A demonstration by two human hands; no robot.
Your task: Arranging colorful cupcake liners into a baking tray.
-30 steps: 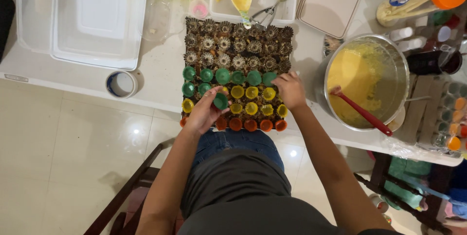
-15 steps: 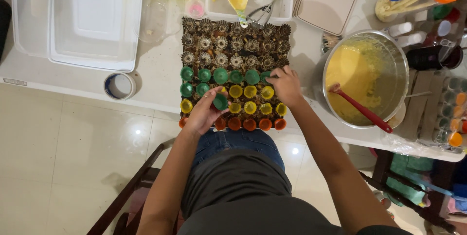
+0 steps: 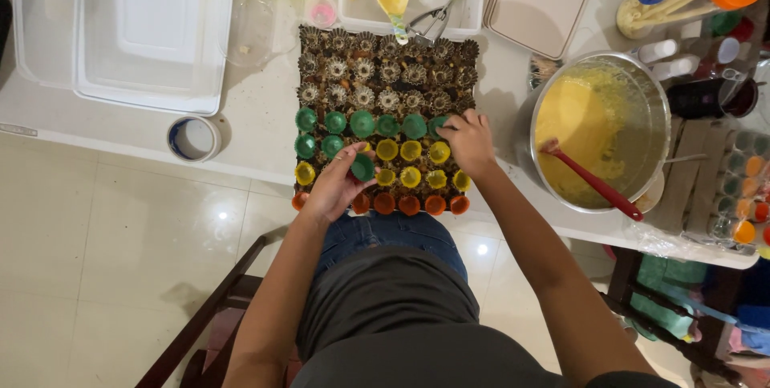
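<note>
Both hands unmoved: left (image 3: 333,187) pinching green cup (image 3: 362,167).

A person is sitting and reaching both bare arms forward, seen from above. The left hand (image 3: 335,186) is lifted a little, palm turned inward, fingers and thumb curling into a pinch at the fingertips. The left forearm is running straight back toward the body, elbow bent. The right hand (image 3: 469,143) is reaching further forward, palm down, knuckles up, fingers bunched and pointing away and to the left. The right arm is stretching out at a slant from the shoulder.
</note>
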